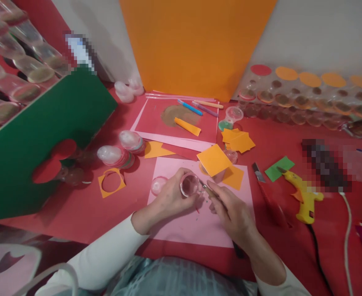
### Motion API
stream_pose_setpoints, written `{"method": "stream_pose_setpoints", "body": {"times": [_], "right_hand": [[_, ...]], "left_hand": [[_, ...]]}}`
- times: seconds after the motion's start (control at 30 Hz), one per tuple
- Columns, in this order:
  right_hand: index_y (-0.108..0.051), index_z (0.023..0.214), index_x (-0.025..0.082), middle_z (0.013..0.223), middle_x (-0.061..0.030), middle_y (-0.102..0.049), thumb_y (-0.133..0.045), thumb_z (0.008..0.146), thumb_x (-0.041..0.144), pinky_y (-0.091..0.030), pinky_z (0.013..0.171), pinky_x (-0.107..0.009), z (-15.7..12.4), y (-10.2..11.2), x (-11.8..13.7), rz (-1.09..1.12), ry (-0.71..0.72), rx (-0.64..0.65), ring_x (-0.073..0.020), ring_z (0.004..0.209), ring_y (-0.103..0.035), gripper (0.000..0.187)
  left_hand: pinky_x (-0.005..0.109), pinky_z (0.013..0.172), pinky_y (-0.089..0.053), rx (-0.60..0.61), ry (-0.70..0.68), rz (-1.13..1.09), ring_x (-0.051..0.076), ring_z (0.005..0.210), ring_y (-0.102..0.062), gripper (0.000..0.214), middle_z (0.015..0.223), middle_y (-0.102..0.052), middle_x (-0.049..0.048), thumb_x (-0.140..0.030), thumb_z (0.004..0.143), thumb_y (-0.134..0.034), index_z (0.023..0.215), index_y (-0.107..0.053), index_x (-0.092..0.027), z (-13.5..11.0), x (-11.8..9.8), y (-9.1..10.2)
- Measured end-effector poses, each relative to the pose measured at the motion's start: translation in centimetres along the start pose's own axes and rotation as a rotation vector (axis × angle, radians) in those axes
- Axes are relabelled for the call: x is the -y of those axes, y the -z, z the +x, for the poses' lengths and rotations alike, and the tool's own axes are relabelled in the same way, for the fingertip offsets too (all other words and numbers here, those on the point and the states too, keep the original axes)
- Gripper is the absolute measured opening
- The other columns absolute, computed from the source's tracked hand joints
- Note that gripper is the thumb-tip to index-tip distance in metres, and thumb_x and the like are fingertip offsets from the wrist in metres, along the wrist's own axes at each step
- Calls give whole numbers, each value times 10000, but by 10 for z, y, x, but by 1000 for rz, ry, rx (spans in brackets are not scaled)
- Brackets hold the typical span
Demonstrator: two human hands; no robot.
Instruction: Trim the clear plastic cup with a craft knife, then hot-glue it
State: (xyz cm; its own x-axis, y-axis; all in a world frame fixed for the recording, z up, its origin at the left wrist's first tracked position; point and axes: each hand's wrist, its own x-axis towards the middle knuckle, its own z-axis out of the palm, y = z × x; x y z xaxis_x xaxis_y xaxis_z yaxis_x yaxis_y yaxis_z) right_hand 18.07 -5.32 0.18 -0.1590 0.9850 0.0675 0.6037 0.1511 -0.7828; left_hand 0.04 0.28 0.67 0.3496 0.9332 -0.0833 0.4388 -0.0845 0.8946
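Near the red table's [76,209] front edge, over a pink sheet [196,230], the left hand [171,198] wraps a small clear cup [189,184] lying on its side. Just right, the right hand [230,210] pinches a thin tool [207,190], slanted up-left, tip at the cup's rim.

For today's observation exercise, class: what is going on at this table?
A person works over a pink sheet. The left hand holds a small clear cup; the right hand holds a thin tool with its tip at the cup's rim. Orange paper squares and a yellow glue gun lie nearby.
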Motion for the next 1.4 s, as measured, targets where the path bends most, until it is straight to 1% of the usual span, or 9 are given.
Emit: {"method": "stream_pose_setpoints", "body": {"times": [0.07,0.13,0.3,0.4,0.57,0.73,0.97,1.17,1.4], "right_hand": [[-576,1257,194,916,-70,-699,-400,935,187,-583,719,-282,0,-1,-1,-40,22,-14,-172,778,-689,367],[-594,1235,192,924,-76,-705,-401,939,190,-583,757,-289,0,-2,-3,-71,48,-23,-182,827,-692,353],[-604,1209,199,981,-87,-717,-400,940,182,-584,772,-300,1,-7,-8,-128,76,-51,-196,890,-697,338],[-606,1200,191,979,-94,-718,-397,940,174,-588,762,-304,2,-9,-10,-138,83,-59,-201,891,-701,334],[-613,1200,207,993,-93,-718,-392,939,179,-589,777,-318,3,-11,-11,-121,55,-53,-207,896,-703,344],[-618,1196,185,1012,-105,-717,-383,937,180,-588,781,-313,4,-14,-10,-124,43,-49,-205,909,-701,349],[-620,1197,196,1007,-104,-711,-385,939,183,-582,796,-313,7,-15,-7,-112,40,-68,-207,930,-692,349],[-615,1200,204,1016,-101,-709,-390,940,184,-577,814,-322,6,-13,-9,-103,49,-65,-209,945,-686,344],[-613,1200,200,1050,-104,-704,-386,941,189,-566,849,-328,4,-13,-11,-100,39,-52,-211,985,-677,344]], "left_hand": [[308,718,-496,-30,18,-17,178,803,-618,330,921,-646,35,-268,669,-653,947,-488,-201,0,2,-2],[317,726,-501,-33,48,-26,185,815,-625,334,933,-649,40,-263,667,-662,948,-492,-199,1,4,-4],[329,722,-505,-57,82,7,193,820,-634,314,946,-657,45,-268,690,-666,940,-487,-206,0,7,-8],[332,726,-512,-71,73,14,197,830,-644,315,947,-660,45,-256,689,-667,943,-487,-206,0,7,-9],[323,698,-505,-68,82,35,193,804,-645,299,925,-659,34,-265,706,-646,946,-476,-217,0,8,-11],[310,685,-496,-68,60,36,180,786,-631,282,907,-640,23,-272,728,-631,950,-466,-214,0,11,-13],[292,670,-480,-57,19,75,162,763,-600,275,877,-614,6,-230,709,-641,928,-475,-210,-1,11,-14],[291,684,-491,-75,44,19,159,774,-612,283,891,-611,4,-233,725,-637,955,-474,-210,0,12,-14],[281,666,-481,-56,19,45,159,760,-609,287,882,-615,-1,-204,694,-637,930,-475,-211,0,11,-13]]}}
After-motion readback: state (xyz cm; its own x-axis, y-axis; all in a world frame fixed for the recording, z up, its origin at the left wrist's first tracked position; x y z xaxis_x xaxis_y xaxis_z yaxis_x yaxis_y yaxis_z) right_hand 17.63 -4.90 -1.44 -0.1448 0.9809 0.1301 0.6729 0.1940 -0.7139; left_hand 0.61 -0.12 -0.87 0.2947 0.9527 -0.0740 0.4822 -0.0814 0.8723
